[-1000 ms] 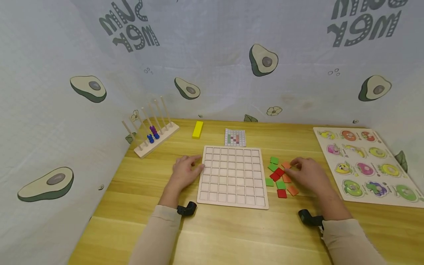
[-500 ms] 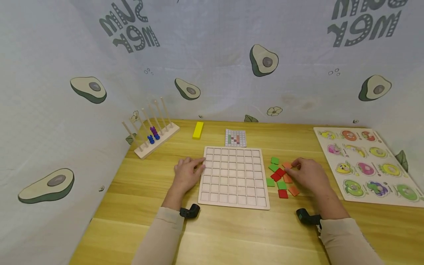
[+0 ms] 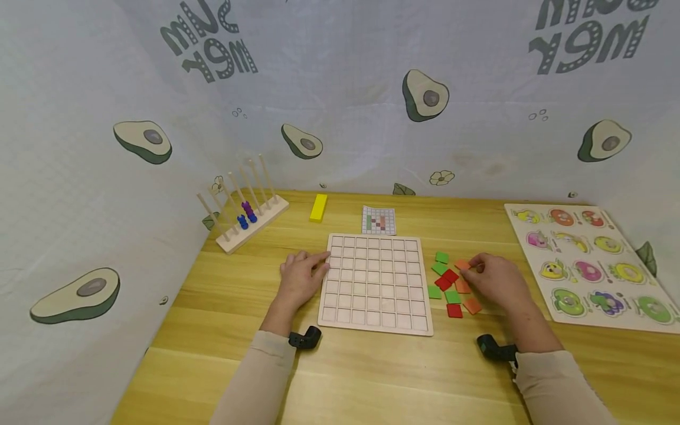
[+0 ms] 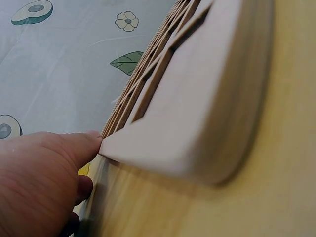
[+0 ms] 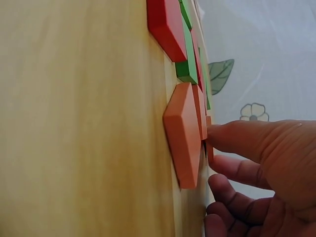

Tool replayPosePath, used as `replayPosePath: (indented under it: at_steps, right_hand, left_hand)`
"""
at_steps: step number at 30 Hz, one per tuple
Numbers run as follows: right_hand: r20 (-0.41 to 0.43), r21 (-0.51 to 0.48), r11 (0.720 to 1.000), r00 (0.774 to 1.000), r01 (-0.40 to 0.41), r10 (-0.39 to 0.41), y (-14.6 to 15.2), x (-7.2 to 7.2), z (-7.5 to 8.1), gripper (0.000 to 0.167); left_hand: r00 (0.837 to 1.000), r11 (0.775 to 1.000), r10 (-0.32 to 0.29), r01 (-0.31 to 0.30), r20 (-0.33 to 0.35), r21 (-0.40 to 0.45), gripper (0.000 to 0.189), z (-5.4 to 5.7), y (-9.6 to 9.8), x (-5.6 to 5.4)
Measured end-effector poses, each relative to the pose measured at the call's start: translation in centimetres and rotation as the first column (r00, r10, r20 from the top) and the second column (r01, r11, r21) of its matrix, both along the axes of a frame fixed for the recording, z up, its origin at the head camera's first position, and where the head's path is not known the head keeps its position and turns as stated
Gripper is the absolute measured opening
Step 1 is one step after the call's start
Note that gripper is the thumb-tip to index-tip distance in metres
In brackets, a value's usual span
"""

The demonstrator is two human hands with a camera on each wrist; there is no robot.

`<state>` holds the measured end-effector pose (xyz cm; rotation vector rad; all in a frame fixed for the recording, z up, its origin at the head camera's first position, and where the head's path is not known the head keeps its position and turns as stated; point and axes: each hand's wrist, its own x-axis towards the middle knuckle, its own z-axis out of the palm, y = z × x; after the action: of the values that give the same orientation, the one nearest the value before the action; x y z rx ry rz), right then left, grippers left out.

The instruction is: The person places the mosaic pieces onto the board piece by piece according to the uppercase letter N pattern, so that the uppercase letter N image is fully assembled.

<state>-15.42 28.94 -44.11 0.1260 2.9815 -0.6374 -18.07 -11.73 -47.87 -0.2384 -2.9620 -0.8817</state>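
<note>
A wooden grid board (image 3: 375,332) lies flat in the middle of the table. My left hand (image 3: 301,280) rests at its left edge, thumb and forefinger touching the side; the left wrist view shows the thumb (image 4: 81,148) against the board's rim (image 4: 163,153). To the board's right is a loose group of square tiles: green ones (image 3: 440,268), red ones (image 3: 454,310) and orange ones (image 3: 472,305). At the far right of that group, my right hand (image 3: 496,280) pinches an orange tile (image 5: 210,143) between thumb and forefinger, low at the tabletop. The other right fingers are curled.
Behind the board lies a small printed pattern card (image 3: 379,221). A yellow block (image 3: 319,208) and a wooden peg stand (image 3: 252,224) with blue and purple beads are at the back left. A fruit puzzle board (image 3: 589,265) lies on the right. Patterned cloth (image 3: 361,100) surrounds the table.
The left forefinger has straightened slightly along the board's edge. My right hand stays at the same orange tile, with barely any movement.
</note>
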Motion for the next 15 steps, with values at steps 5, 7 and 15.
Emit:
replayPosePath:
  at_steps: [5,7,15]
  right_hand:
    - [0.011,-0.018,1.0,1.0,0.013,-0.012,-0.2,0.0,0.3,0.041]
    - [0.014,-0.026,1.0,1.0,0.009,-0.009,-0.3,0.0,0.5,0.042]
    - [-0.04,-0.06,0.998,0.999,-0.026,0.024,-2.3,-0.2,1.8,0.048]
  left_hand:
    - [1.0,1.0,-0.003,0.003,-0.004,-0.002,0.035,-0.1,-0.1,0.0]
    - [1.0,1.0,-0.004,0.004,-0.006,-0.003,0.035,-0.1,-0.1,0.0]
    - [1.0,1.0,-0.003,0.003,-0.01,-0.013,0.036,-0.2,-0.1,0.0]
